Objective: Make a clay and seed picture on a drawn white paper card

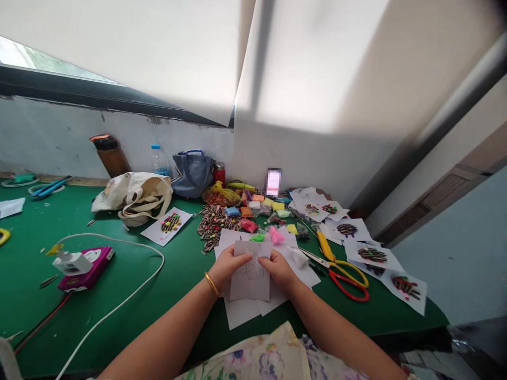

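Note:
My left hand [227, 266] and my right hand [280, 270] together hold a small white paper sheet [252, 279] with a faint printed outline, one hand at each upper corner, fingers pinched on its edges. A gold bangle sits on my left wrist. The sheet is above a stack of blank white papers [245, 309] lying on the green table [79, 216]. Just beyond my hands lie small bags of coloured clay [273, 234] and a pile of striped sunflower seeds [212, 226].
Yellow scissors [336, 258] and red scissors [348, 285] lie to the right, beside several finished seed pictures [372, 255]. To the left are a magenta device [85, 269] with a white cable [130, 295], a cloth bag [134, 195], a grey bag [193, 173] and bottles by the wall.

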The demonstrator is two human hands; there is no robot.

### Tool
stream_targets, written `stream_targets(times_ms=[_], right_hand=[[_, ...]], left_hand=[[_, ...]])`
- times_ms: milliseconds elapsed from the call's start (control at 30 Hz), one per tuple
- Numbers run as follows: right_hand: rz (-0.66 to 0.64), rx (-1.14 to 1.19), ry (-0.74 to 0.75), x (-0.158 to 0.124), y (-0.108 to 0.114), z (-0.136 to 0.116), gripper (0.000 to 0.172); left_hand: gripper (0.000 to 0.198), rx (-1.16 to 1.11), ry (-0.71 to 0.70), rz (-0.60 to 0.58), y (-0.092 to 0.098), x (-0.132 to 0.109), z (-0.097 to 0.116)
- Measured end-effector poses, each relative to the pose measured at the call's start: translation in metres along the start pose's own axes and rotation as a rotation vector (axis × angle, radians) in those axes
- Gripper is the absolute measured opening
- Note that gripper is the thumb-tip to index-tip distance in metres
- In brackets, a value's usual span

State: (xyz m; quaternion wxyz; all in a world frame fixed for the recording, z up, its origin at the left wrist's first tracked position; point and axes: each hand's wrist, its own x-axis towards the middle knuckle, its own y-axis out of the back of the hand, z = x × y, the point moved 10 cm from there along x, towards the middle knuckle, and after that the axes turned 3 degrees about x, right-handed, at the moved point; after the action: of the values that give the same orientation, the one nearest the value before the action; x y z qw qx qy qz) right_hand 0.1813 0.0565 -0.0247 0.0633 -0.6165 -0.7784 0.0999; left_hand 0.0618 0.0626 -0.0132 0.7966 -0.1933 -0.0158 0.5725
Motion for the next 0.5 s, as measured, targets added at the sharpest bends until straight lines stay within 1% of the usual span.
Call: stream_targets(times_ms=[233, 400, 500], right_hand=[[-0.007, -0.027, 0.001, 0.0005, 0.0005, 0.0027, 0.035], [-0.002, 0.002, 0.016, 0.0009, 0.0025, 0.0014, 0.033], [-0.005, 0.017, 0.013, 0.0004, 0.0018, 0.0005, 0.033]], left_hand=[[0.048, -0.010, 0.009, 0.056, 0.0040, 0.0001, -0.0027], [0.048, 0.028, -0.016, 0.024, 0.0025, 0.0007, 0.0010], [0.046, 0.056, -0.028, 0.035, 0.0050, 0.0010, 0.0030]])
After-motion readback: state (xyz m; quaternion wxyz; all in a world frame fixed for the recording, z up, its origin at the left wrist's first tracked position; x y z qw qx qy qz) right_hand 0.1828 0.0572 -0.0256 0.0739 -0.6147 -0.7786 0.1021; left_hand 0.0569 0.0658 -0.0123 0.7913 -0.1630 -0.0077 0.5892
